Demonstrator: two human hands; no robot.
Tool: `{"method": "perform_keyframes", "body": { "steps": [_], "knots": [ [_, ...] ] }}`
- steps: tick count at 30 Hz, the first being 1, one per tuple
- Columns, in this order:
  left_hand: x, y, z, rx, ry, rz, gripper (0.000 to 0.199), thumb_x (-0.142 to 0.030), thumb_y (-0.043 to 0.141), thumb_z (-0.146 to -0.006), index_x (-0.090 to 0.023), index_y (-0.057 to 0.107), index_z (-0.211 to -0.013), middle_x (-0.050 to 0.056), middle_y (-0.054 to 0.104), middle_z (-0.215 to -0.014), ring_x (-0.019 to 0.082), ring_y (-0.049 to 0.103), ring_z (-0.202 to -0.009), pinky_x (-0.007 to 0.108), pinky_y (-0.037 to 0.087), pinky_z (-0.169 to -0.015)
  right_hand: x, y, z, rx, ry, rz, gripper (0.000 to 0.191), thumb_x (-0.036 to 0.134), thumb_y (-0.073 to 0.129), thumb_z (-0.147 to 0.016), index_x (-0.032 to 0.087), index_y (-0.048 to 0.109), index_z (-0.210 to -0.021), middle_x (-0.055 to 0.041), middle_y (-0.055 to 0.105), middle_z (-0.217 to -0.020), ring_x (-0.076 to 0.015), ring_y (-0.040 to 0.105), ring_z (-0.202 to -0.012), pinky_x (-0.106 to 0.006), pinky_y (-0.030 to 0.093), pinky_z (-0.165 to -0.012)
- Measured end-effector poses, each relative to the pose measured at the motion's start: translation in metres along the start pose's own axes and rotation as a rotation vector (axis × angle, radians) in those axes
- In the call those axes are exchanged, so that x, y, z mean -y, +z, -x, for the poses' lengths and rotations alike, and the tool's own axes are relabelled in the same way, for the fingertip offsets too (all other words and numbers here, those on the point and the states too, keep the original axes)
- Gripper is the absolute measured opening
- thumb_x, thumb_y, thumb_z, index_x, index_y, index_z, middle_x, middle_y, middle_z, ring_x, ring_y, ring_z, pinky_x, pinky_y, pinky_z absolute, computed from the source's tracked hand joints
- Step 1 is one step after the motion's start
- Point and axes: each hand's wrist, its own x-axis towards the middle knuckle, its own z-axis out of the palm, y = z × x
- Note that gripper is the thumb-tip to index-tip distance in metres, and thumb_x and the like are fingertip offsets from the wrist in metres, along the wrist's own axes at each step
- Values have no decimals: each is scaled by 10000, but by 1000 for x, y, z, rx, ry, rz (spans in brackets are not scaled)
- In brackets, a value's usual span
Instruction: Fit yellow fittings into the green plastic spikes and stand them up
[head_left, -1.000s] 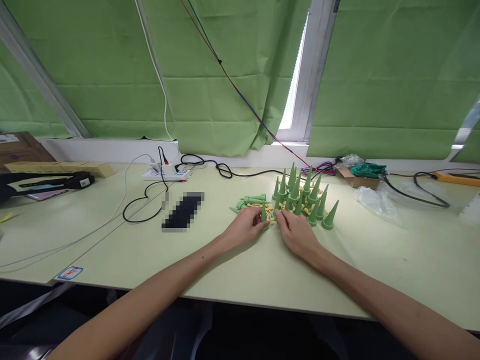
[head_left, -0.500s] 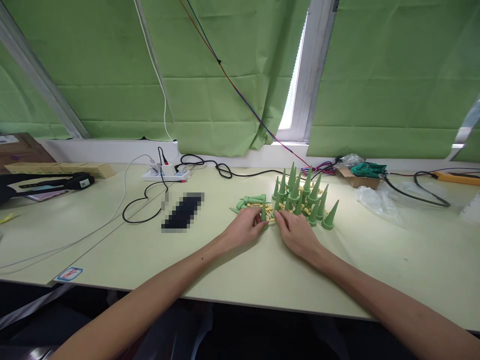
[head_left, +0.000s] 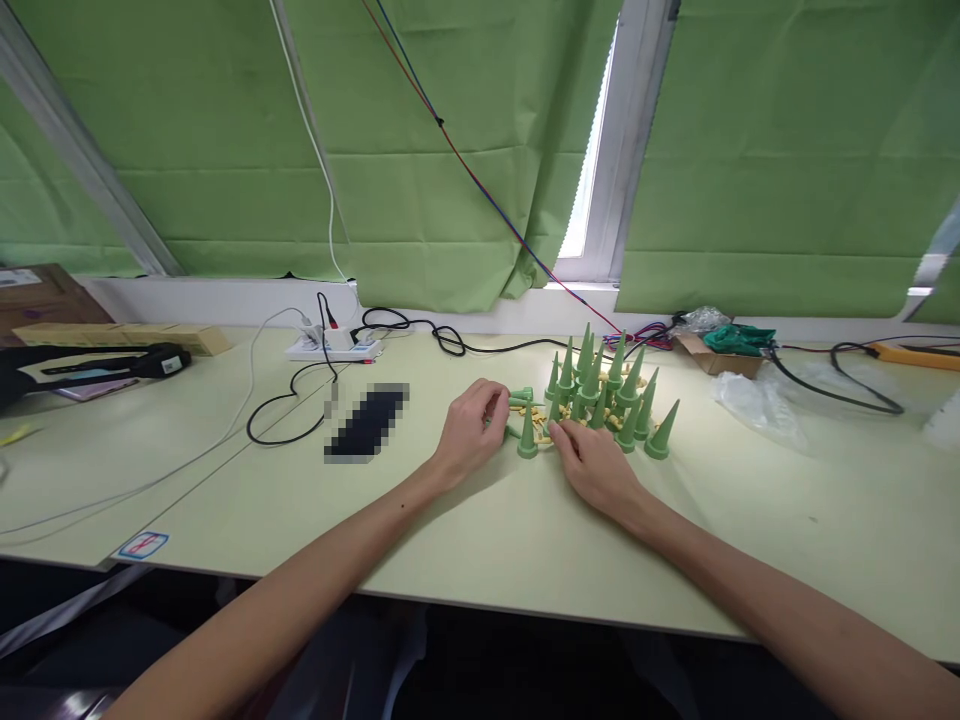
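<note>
My left hand (head_left: 472, 428) is over some green cones (head_left: 520, 396) lying on their sides, its fingers curled together; what they pinch, if anything, is hidden. My right hand (head_left: 596, 465) rests on the table with thumb and forefinger closed at the lower part of an upright green cone (head_left: 553, 408), whose base they cover. Between the hands a single green cone (head_left: 527, 438) stands on its round base. Several more upright cones (head_left: 590, 380) are grouped beyond my right hand, with small yellow pieces (head_left: 537, 420) scattered among them.
A blurred dark object (head_left: 367, 424) lies left of my hands. Behind it are a white power strip (head_left: 334, 347) and a looping black cable (head_left: 450, 342). To the right are clear plastic (head_left: 757, 408) and an open cardboard box (head_left: 716, 355). Yellow boxes (head_left: 120, 338) line the far left.
My left hand has let go of the green cone between the hands, which now stands alone, and has moved left and away to the lying cones. My right hand has stayed in place.
</note>
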Motion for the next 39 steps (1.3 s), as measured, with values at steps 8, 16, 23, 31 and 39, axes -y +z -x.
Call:
{"method": "perform_keyframes", "body": {
  "steps": [8, 16, 23, 31, 39],
  "knots": [
    [21, 5, -5, 288, 46, -143, 219, -167, 418, -932, -182, 635, -909, 75, 682, -938, 253, 527, -1021, 431, 441, -936, -3, 0, -2, -17, -14, 18, 398, 330, 364, -1036, 216, 484, -674, -4, 569, -582, -164, 499, -516, -293, 248, -553],
    [26, 8, -3, 402, 88, -299, 277, -233, 383, -969, -172, 620, -842, 85, 647, -875, 242, 561, -905, 424, 439, -903, -3, 0, -1, -12, 1, 7, 407, 347, 363, -1036, 216, 478, -669, -4, 560, -577, -162, 477, -512, -292, 247, -546],
    [26, 8, -1, 407, 91, -301, 284, -265, 388, -984, -181, 630, -860, 88, 658, -905, 249, 554, -928, 421, 432, -884, -5, 2, -1, -17, -15, 19, 406, 342, 367, -1035, 215, 494, -671, -6, 564, -574, -163, 487, -510, -292, 256, -546],
    [26, 10, 0, 426, 82, -292, 322, -298, 382, -994, -180, 642, -844, 96, 668, -916, 255, 514, -917, 429, 423, -846, -6, 2, -2, -18, -17, 12, 417, 355, 363, -1033, 217, 467, -653, -4, 548, -566, -160, 468, -508, -295, 242, -552],
    [28, 11, 0, 424, 105, -323, 331, -283, 358, -1004, -168, 649, -894, 107, 670, -1007, 273, 524, -1016, 459, 411, -889, -4, 0, -2, -2, 0, -9, 409, 360, 355, -1032, 218, 436, -657, 0, 537, -578, -158, 440, -515, -298, 240, -555]
  ]
}}
